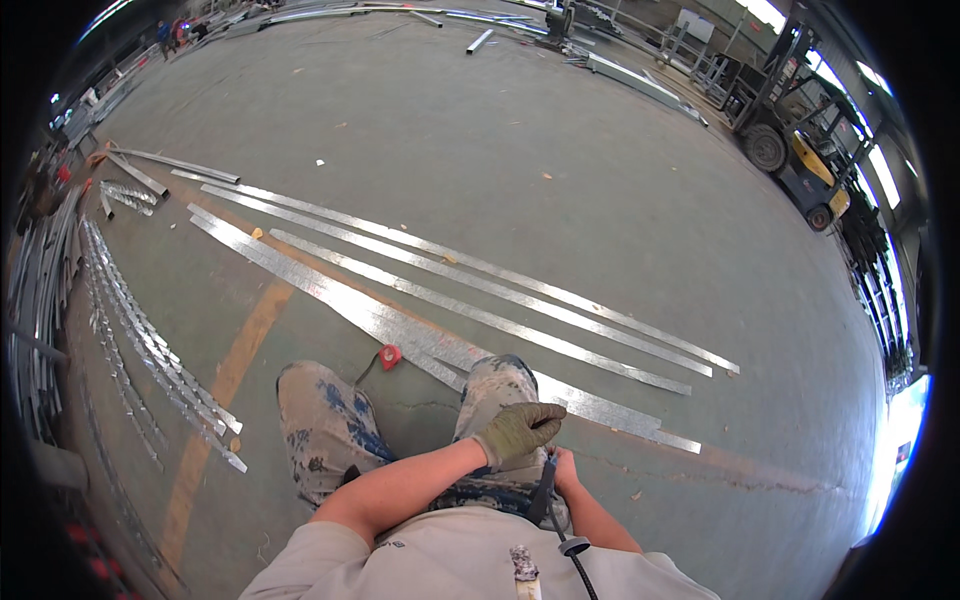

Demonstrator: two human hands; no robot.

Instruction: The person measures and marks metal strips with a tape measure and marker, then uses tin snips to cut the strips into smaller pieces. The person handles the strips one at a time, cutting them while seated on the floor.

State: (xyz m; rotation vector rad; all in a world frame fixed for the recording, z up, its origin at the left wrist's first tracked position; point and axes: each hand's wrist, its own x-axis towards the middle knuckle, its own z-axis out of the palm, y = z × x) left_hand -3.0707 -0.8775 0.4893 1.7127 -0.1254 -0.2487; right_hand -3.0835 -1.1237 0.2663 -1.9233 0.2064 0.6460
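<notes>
My left hand (520, 434), in a dull green work glove, is raised over my right knee with its fingers pressed together; whatever they may grip is too small to make out. Just below and to its right is my bare right hand (566, 468), curled closed and partly behind a black strap (543, 492). Beyond both hands, long flat strips of shiny galvanized metal (380, 322) lie on the floor, some overlapping and running under my right knee. A red tape measure (390, 356) sits by my knees, a short length of its blade pulled out.
More narrow metal strips (480, 262) lie parallel farther out. Notched metal lengths (150, 335) and a stack of profiles (40, 290) are on the left. A yellow forklift (808, 160) stands at far right. A cord with a grey disc (574, 546) and a cigarette (526, 572) hang close below.
</notes>
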